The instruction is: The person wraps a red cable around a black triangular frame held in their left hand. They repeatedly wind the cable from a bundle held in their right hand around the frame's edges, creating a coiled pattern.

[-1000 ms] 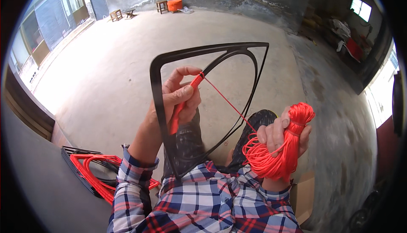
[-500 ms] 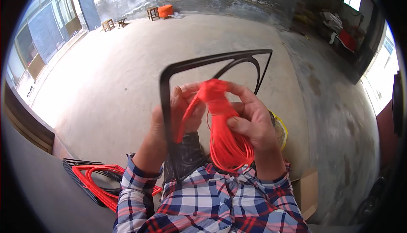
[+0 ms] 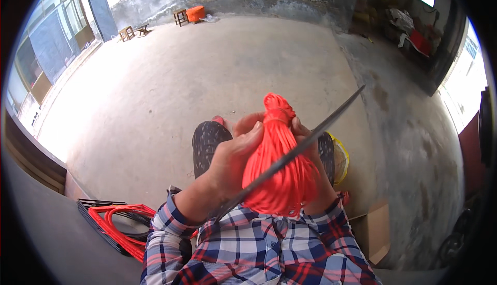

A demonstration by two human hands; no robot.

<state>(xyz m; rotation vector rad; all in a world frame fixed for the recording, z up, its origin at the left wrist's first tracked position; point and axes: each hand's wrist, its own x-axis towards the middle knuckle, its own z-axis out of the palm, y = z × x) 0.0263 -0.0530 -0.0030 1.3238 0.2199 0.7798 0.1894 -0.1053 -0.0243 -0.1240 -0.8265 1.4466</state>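
Note:
A thick bundle of red cord (image 3: 279, 166), tied round near its top, stands upright in front of my chest. My left hand (image 3: 230, 153) wraps its left side, thumb along the strands. On the other side my right hand (image 3: 306, 137) grips it, its fingers mostly hidden behind the cord. A black frame (image 3: 321, 129), seen nearly edge-on, slants across the front of the bundle from upper right to lower left. What supports the frame cannot be made out.
At the lower left lie red frames (image 3: 111, 223) and black frames (image 3: 85, 215). An open cardboard box (image 3: 378, 230) stands at the lower right, and a yellow-rimmed thing (image 3: 345, 163) is beside my right knee. Small wooden stools (image 3: 180, 17) and an orange object (image 3: 195, 14) stand by the far wall.
The black frame has turned from showing its open outline to nearly edge-on. The cord bundle has turned more upright, and my left hand has moved in against it.

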